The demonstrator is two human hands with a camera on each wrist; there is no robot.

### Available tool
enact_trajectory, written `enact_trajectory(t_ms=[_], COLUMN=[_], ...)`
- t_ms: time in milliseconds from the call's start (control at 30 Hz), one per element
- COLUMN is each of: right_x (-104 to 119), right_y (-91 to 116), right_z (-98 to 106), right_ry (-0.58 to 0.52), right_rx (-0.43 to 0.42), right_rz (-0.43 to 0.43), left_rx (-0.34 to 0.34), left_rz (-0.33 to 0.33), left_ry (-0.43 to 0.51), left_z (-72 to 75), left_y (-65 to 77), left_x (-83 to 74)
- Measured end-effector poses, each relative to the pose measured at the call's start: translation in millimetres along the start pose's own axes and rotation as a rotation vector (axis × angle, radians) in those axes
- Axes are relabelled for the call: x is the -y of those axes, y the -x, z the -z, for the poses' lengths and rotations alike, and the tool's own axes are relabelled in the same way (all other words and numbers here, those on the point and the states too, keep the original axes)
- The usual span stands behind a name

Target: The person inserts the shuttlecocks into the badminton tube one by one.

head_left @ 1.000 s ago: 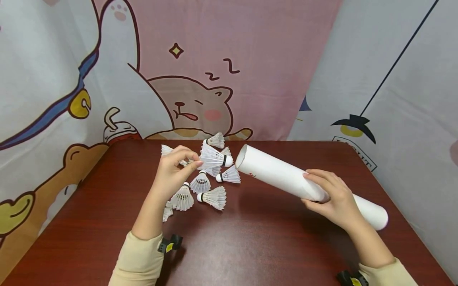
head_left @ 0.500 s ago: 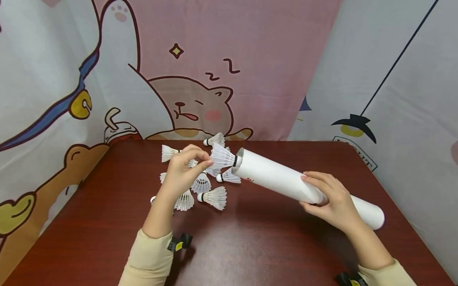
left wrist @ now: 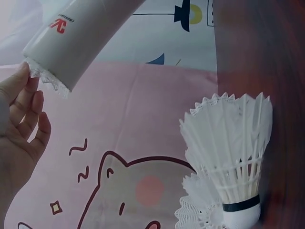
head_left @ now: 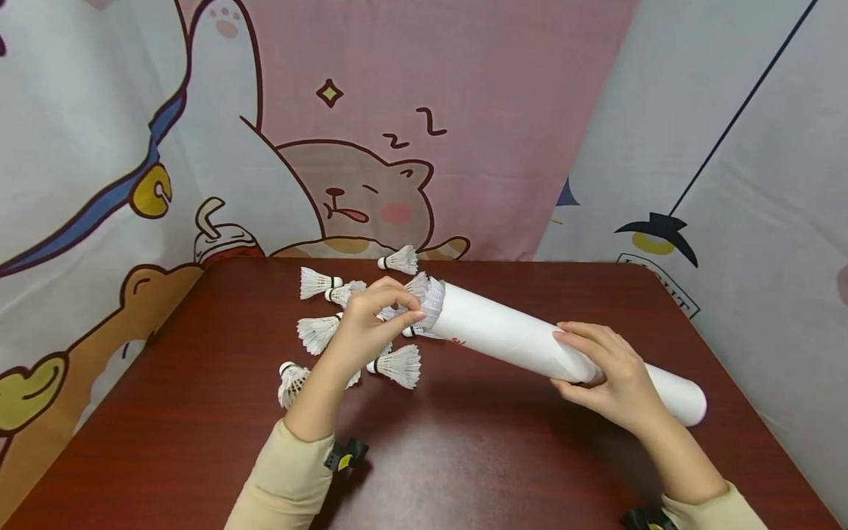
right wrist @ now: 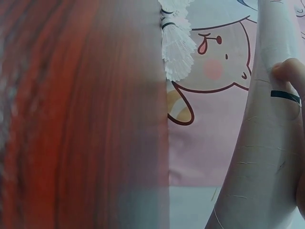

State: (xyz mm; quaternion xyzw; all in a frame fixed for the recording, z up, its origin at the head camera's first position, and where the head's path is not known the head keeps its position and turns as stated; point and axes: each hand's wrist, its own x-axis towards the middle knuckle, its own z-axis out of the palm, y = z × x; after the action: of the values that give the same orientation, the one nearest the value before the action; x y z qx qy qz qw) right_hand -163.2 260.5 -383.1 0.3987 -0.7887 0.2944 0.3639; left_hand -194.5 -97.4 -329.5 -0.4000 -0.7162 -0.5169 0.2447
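Note:
My right hand [head_left: 612,375] grips a long white cardboard tube [head_left: 506,329], tilted with its mouth up and to the left. At that mouth my left hand [head_left: 376,320] pinches the skirt edge of a white shuttlecock [head_left: 434,303]. Its body is hidden inside the tube, and only the lacy rim sticks out. In the left wrist view, the thumb and a finger hold this rim beside the tube's red print. My right thumb [right wrist: 288,71] lies along the tube in the right wrist view.
Several loose shuttlecocks lie on the dark red-brown table [head_left: 464,456], around and behind my left forearm. One shuttlecock [head_left: 399,366] is in front of the group, another [head_left: 399,260] at the back edge. A printed curtain [head_left: 503,132] hangs behind the table.
My left hand has moved right, bringing the shuttlecock cork first into the tube's mouth until only its rim shows. The tube has shifted slightly left and down in my right hand.

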Motion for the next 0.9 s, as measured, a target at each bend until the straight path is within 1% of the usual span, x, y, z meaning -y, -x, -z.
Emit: enact_trajectory(t_ms=[100,200,333,533,633,767,900], right_x=[2,3,5,6,6,5,5], right_y=[-2,-3,-4,-5,-4,-3,-3], right_z=[0,-1,-2,-3,-3,-3,-3], right_ry=[-0.007,-0.019,-0.031,-0.042,-0.05,-0.054,-0.057], right_rx=[-0.008,-0.01,-0.013,-0.011,-0.004,0.006,0.013], right_rz=[0.015,0.023,0.025,0.034,0.037,0.038,0.04], left_rx=[0.007,0.009,0.017,0.029,0.055,0.115,0.157], left_rz=[-0.014,-0.011,0.018,0.064,0.104,0.152,0.159], left_ry=[0.018,0.029,0.055,0.146,0.17,0.183,0.195], left_z=[-4.1,-7.8,-12.4,-18.0,-18.7,-17.9,-16.5], left_y=[-0.2,-0.6,-0.6,2.1,3.3,4.3,4.1], left_x=[-0.2,-0.7,-1.1,-0.3,0.0,0.8,0.8])
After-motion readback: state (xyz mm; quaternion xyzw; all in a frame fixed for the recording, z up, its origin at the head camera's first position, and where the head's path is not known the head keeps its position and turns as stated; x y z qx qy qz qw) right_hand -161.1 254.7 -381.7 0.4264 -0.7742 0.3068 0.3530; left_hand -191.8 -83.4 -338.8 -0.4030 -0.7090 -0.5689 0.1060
